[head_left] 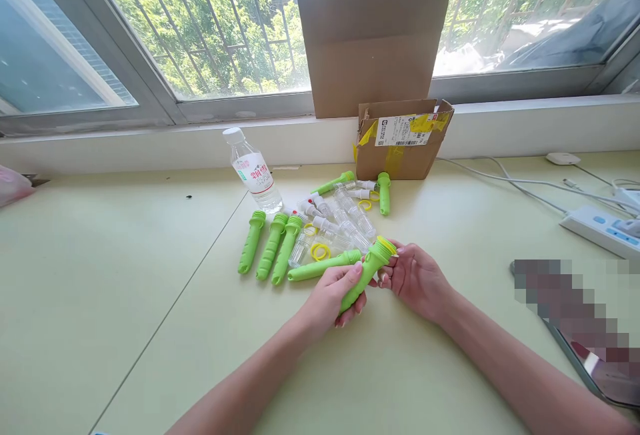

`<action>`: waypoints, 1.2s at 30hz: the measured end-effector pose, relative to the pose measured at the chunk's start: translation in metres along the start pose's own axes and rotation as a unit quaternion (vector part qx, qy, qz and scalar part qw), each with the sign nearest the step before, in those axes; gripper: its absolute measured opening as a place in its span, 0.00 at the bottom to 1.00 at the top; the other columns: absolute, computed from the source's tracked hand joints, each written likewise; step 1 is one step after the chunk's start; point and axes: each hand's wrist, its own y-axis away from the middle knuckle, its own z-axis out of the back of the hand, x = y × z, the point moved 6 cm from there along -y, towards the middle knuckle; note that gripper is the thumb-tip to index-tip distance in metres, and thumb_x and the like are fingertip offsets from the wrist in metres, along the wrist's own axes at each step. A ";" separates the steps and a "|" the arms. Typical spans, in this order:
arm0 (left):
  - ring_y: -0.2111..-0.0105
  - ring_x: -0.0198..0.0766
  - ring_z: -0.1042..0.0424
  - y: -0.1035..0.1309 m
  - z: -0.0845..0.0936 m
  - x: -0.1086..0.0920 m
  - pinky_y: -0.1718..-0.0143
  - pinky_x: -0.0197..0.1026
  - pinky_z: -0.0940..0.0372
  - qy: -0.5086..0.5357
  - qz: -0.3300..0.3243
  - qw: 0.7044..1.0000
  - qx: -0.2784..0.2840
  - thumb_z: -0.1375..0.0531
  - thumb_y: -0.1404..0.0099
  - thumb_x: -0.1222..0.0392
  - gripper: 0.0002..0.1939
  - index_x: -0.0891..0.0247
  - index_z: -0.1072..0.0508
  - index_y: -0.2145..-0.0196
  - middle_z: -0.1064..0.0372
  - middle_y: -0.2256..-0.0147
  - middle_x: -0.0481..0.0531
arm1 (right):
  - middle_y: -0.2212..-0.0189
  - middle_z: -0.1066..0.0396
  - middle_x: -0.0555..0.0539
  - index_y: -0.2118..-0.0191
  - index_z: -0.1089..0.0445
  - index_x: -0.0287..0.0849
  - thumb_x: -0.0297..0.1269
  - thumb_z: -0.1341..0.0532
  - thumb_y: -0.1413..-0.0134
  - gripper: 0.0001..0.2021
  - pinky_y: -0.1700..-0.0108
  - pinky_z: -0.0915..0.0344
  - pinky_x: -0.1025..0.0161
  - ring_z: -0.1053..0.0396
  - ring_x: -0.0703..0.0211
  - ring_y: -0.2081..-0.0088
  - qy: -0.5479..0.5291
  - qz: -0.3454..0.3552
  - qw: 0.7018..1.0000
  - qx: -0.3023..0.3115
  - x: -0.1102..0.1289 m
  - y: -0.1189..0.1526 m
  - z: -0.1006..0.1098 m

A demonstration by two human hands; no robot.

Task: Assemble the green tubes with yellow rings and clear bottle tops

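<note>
Green tube [361, 283]: held tilted over tabletop [150, 275], yellow ring [387, 245] at its upper end | left hand [330, 293]: grip closed around tube | right hand [416, 281]: beside the ring, grip state cannot be told | bottle [273, 203] behind: red characters on label [256, 171], illegible | carton [367, 161] farther back: white label [393, 129] with barcode, print too small to read

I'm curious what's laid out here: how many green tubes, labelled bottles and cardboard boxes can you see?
Green tubes, including one in the left hand: 7
Labelled bottle: 1
Cardboard box: 1
Total: 9
</note>
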 end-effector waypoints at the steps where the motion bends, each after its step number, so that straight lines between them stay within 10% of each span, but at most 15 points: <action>1: 0.89 0.25 0.49 0.000 0.000 0.000 0.90 0.30 0.56 0.009 0.003 1.000 0.006 0.51 0.34 0.40 0.24 0.66 0.30 0.65 0.39 0.81 0.45 | 0.77 0.29 0.49 0.63 0.28 0.41 0.34 0.46 0.48 0.11 0.66 0.33 0.62 0.32 0.62 0.77 0.002 -0.001 1.000 0.004 0.000 0.000 -0.001; 14: 0.81 0.29 0.36 0.002 0.005 -0.006 0.84 0.31 0.44 -0.061 -0.059 0.984 -0.154 0.36 0.45 0.47 0.18 0.63 0.37 0.73 0.35 0.76 0.45 | 0.76 0.30 0.49 0.67 0.29 0.41 0.34 0.45 0.48 0.08 0.68 0.33 0.65 0.33 0.63 0.76 -0.008 0.006 1.000 0.001 0.001 -0.002 0.001; 36: 0.83 0.28 0.39 -0.001 0.007 -0.007 0.84 0.32 0.48 -0.086 -0.063 0.991 -0.079 0.44 0.38 0.43 0.19 0.64 0.33 0.68 0.34 0.74 0.48 | 0.75 0.30 0.50 0.65 0.28 0.41 0.34 0.42 0.53 0.09 0.70 0.34 0.65 0.34 0.64 0.77 0.015 -0.003 1.000 -0.025 0.000 -0.001 0.003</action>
